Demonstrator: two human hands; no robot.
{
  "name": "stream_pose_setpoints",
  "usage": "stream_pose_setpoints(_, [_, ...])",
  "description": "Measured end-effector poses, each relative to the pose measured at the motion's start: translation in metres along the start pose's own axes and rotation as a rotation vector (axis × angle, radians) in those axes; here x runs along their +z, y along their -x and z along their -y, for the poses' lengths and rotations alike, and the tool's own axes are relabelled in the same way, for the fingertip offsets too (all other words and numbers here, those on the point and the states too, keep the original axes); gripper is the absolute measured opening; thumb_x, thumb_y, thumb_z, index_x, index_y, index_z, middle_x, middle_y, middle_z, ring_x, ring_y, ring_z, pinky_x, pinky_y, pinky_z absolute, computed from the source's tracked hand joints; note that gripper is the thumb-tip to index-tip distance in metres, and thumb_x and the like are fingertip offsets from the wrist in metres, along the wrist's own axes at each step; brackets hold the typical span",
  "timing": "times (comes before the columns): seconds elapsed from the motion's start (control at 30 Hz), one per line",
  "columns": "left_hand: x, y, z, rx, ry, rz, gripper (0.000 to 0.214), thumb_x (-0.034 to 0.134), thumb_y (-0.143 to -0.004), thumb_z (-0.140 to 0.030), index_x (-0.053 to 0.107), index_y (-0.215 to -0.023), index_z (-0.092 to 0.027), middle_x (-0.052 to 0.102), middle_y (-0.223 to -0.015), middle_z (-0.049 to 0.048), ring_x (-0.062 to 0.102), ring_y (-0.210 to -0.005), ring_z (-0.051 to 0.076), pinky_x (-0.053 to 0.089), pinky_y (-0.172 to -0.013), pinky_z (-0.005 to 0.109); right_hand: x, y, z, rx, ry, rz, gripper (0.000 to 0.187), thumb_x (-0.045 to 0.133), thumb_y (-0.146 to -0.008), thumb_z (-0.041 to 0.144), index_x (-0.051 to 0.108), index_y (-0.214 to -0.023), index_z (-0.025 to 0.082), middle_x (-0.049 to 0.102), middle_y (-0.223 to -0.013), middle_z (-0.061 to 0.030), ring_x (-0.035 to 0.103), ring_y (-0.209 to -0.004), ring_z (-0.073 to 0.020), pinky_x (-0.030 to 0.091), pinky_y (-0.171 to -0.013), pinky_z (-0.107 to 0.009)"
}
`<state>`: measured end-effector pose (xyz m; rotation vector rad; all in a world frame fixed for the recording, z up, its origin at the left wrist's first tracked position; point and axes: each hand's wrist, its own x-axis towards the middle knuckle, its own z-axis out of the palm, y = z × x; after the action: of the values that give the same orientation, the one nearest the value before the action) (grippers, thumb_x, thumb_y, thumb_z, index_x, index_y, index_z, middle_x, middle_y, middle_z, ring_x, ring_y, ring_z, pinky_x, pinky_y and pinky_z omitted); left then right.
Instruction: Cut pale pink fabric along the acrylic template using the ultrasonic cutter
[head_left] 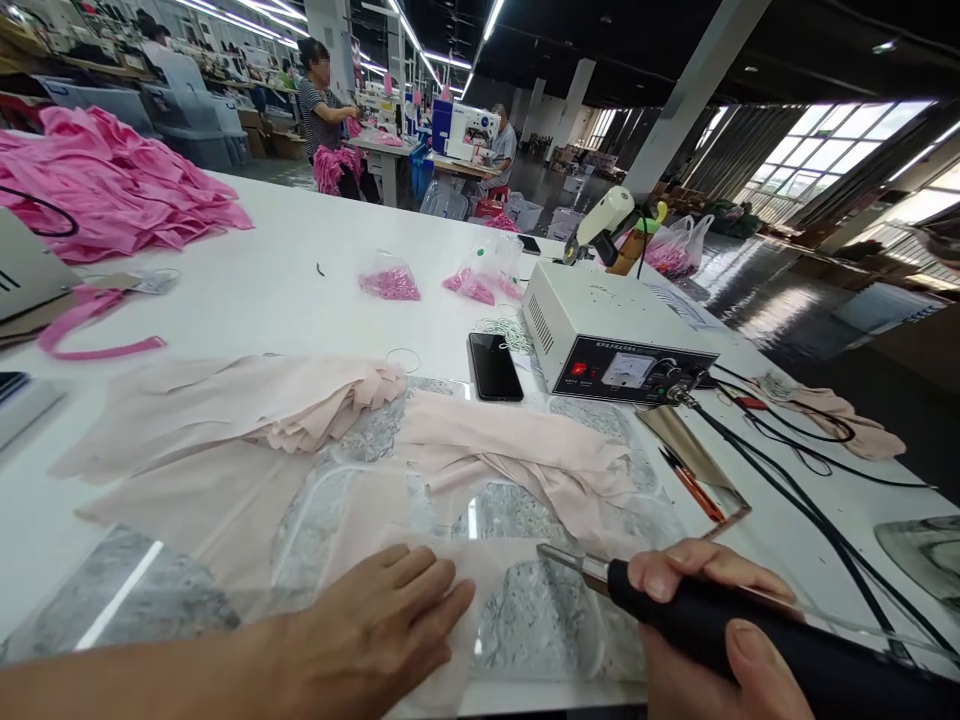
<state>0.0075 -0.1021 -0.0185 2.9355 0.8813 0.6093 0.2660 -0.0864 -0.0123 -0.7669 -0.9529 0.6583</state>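
Note:
My left hand [382, 625] lies palm down with its fingers stretched out, on a thin pale pink fabric piece [469, 555] over a clear template on a grey marbled surface [540, 620]. My right hand [720, 610] is wrapped round the thick black handle of a corded cutter [675, 605]. Its narrow metal tip points left and meets or hovers just over the fabric's edge; I cannot tell which. Beyond my hands lie a stack of pale pink fabric pieces [510, 440] and, to the left, a larger layered pile of the same fabric [225, 400].
A metal control box [630, 330] with a dial stands at the right, black cables [795, 490] running from it. A phone [495, 367], pens [697, 490] and bags of pink bits [390, 280] lie around. Bright pink fabric [112, 190] is heaped far left. People work at machines behind.

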Motion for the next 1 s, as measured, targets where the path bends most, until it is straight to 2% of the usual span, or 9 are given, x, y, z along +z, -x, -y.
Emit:
stream_pose_setpoints(0.07, [-0.002, 0.006, 0.000, 0.003, 0.016, 0.026, 0.024, 0.052, -0.101, -0.016, 0.057, -0.124, -0.012, 0.067, -0.095, 0.0090, 0.066, -0.089, 0.021, 0.057, -0.082, 0.033, -0.002, 0.003, 0.007, -0.004, 0.009, 0.027, 0.014, 0.064, -0.080, 0.032, 0.063, -0.086, 0.020, 0.055, -0.075, -0.0002, 0.054, -0.056, -0.0139, 0.051, -0.049, -0.031])
stream_pose_setpoints(0.3, [-0.017, 0.014, 0.025, 0.124, 0.045, 0.086, 0.032, 0.044, -0.102, -0.008, 0.061, -0.128, -0.015, 0.071, -0.112, 0.0126, 0.068, -0.107, 0.023, 0.056, -0.097, 0.037, -0.010, 0.010, 0.028, 0.027, 0.018, 0.085, 0.016, 0.065, -0.082, 0.035, 0.065, -0.089, 0.021, 0.057, -0.077, -0.0017, 0.056, -0.054, -0.0134, 0.053, -0.049, -0.031])
stream_pose_setpoints(0.4, [-0.009, 0.023, 0.017, 0.092, 0.019, 0.048, 0.044, 0.037, -0.101, -0.004, 0.055, -0.140, -0.012, 0.066, -0.131, 0.0147, 0.060, -0.127, 0.025, 0.050, -0.109, 0.039, -0.011, 0.010, 0.026, 0.069, -0.043, 0.067, 0.016, 0.066, -0.083, 0.036, 0.065, -0.091, 0.022, 0.057, -0.080, -0.0021, 0.056, -0.057, -0.0133, 0.056, -0.053, -0.031])
stream_pose_setpoints(0.53, [0.008, 0.026, -0.001, -0.043, -0.044, 0.000, 0.043, 0.037, -0.106, -0.012, 0.048, -0.147, -0.010, 0.053, -0.148, 0.0158, 0.045, -0.143, 0.027, 0.051, -0.110, 0.037, -0.012, 0.006, 0.014, 0.103, -0.139, 0.105, 0.015, 0.065, -0.085, 0.034, 0.066, -0.094, 0.022, 0.058, -0.082, -0.0023, 0.057, -0.059, -0.0131, 0.057, -0.055, -0.032])
stream_pose_setpoints(0.63, [0.009, 0.020, 0.002, -0.071, -0.109, -0.012, 0.038, 0.039, -0.109, -0.019, 0.051, -0.144, -0.009, 0.056, -0.146, 0.0152, 0.046, -0.143, 0.024, 0.051, -0.111, 0.034, -0.015, 0.004, 0.009, 0.125, -0.176, 0.128, 0.016, 0.064, -0.085, 0.034, 0.066, -0.094, 0.021, 0.059, -0.082, -0.0025, 0.058, -0.058, -0.0128, 0.057, -0.054, -0.032])
stream_pose_setpoints(0.83, [-0.018, 0.006, 0.029, 0.123, -0.073, 0.053, 0.029, 0.048, -0.106, -0.018, 0.063, -0.129, -0.010, 0.069, -0.128, 0.0141, 0.061, -0.128, 0.023, 0.054, -0.109, 0.036, -0.020, 0.009, 0.024, 0.145, -0.133, 0.159, 0.016, 0.063, -0.087, 0.036, 0.066, -0.094, 0.021, 0.059, -0.077, -0.0023, 0.060, -0.057, -0.0141, 0.056, -0.051, -0.030])
stream_pose_setpoints(0.93, [-0.020, 0.001, 0.018, 0.104, -0.079, 0.033, 0.027, 0.045, -0.105, -0.013, 0.066, -0.122, -0.008, 0.070, -0.126, 0.0149, 0.062, -0.128, 0.024, 0.053, -0.109, 0.038, -0.026, 0.014, 0.031, 0.170, -0.084, 0.214, 0.017, 0.062, -0.087, 0.039, 0.065, -0.095, 0.024, 0.062, -0.078, -0.0030, 0.063, -0.059, -0.0166, 0.057, -0.053, -0.033])
stream_pose_setpoints(1.0, [-0.014, -0.001, 0.004, 0.061, -0.069, 0.019, 0.030, 0.042, -0.106, -0.011, 0.065, -0.125, -0.007, 0.068, -0.129, 0.0163, 0.058, -0.132, 0.024, 0.052, -0.110, 0.036, -0.029, 0.017, 0.032, 0.180, -0.075, 0.257, 0.019, 0.061, -0.087, 0.041, 0.065, -0.097, 0.025, 0.063, -0.079, -0.0034, 0.064, -0.059, -0.0178, 0.057, -0.053, -0.034])
